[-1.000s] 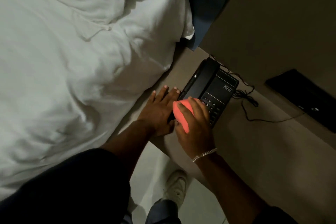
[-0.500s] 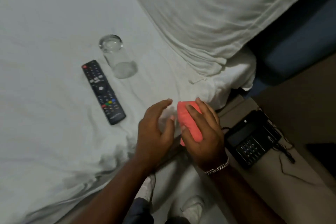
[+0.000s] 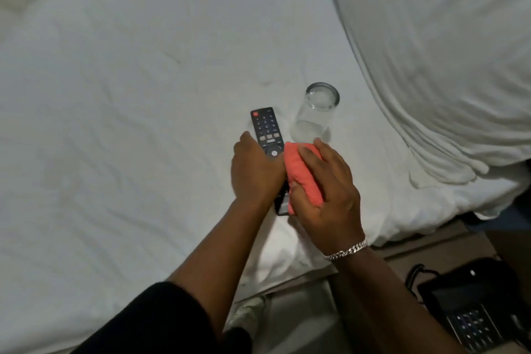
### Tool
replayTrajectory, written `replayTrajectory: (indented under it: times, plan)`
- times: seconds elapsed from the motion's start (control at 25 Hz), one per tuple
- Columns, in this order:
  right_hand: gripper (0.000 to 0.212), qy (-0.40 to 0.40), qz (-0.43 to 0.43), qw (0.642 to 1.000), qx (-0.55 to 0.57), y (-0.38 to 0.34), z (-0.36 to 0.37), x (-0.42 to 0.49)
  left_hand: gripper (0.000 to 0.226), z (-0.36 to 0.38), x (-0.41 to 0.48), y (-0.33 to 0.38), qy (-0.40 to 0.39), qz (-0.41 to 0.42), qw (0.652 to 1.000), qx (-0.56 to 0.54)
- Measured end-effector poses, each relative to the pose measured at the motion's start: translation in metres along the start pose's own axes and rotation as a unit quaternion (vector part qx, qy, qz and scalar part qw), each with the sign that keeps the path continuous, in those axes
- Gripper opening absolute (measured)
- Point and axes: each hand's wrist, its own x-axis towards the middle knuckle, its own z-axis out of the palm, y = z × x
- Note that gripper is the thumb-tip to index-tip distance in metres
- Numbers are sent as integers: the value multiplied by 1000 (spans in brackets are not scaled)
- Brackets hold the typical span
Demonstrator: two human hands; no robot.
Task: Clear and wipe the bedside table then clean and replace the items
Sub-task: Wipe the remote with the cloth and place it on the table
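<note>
The view has swung off the desk and onto the bed (image 3: pixel 115 95), and both hands have travelled with it: a second ago they were working at the phone (image 3: pixel 474 313), now they are down on the remote (image 3: pixel 265 131). The phone sits back on the desk (image 3: pixel 304 322) at five o'clock, so that item looks done, and the cleaning, by my read, moves on to the things parked on the sheet. The left hand (image 3: pixel 255 172) lies over the remote's lower half, fingers curled along its left edge, apparently closing to lift it, though whether it has a firm grip I cannot tell. The right hand (image 3: pixel 327 195) is closed around the folded pink cloth (image 3: pixel 301 178), which touches the remote's right side just below the round button. Only the top of the remote shows, pointing to twelve o'clock from the left hand. The glass (image 3: pixel 316 112) stands at one o'clock of the right hand, just beyond its fingertips, not touched, with the pillow (image 3: pixel 445 52) further off at two o'clock. Next call, I'd guess: lift the remote, wipe it, then carry it back to five o'clock.
</note>
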Motion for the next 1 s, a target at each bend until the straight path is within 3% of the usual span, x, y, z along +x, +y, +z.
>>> replayTrajectory:
  times: [0.16, 0.28, 0.36, 0.44, 0.48, 0.56, 0.6, 0.76, 0.88, 1.0]
  plan:
    - [56, 3, 46, 999, 12, 8, -5, -1, 68, 18, 15, 3, -34, 29, 999, 18]
    - [57, 15, 84, 995, 53, 0, -13, -7, 69, 9, 5, -6, -38, -7, 993, -108]
    - [55, 37, 120, 988, 85, -8, -17, -16, 43, 1, -15, -15, -82, -23, 974, -209]
    - [51, 53, 120, 987, 97, -13, -25, -29, 20, -1, -44, -17, -155, -59, 930, -330]
    - [49, 57, 125, 985, 107, -15, -28, -39, 20, 2, -58, -17, -193, -103, 890, -401]
    - [48, 77, 156, 979, 110, -21, -42, -66, 43, 16, -88, -13, -272, -212, 800, -491]
    - [48, 88, 165, 978, 92, -22, -49, -80, 54, 25, -99, -11, -300, -253, 774, -497]
    - [42, 118, 172, 975, -77, -1, -88, -127, 46, 66, -157, 0, -403, -272, 753, -444]
    - [42, 148, 223, 949, -164, 30, -128, -142, 36, 96, -216, 2, -474, -300, 715, -416]
    - [44, 192, 279, 918, -206, 70, -193, -168, 40, 130, -289, 14, -549, -324, 666, -387]
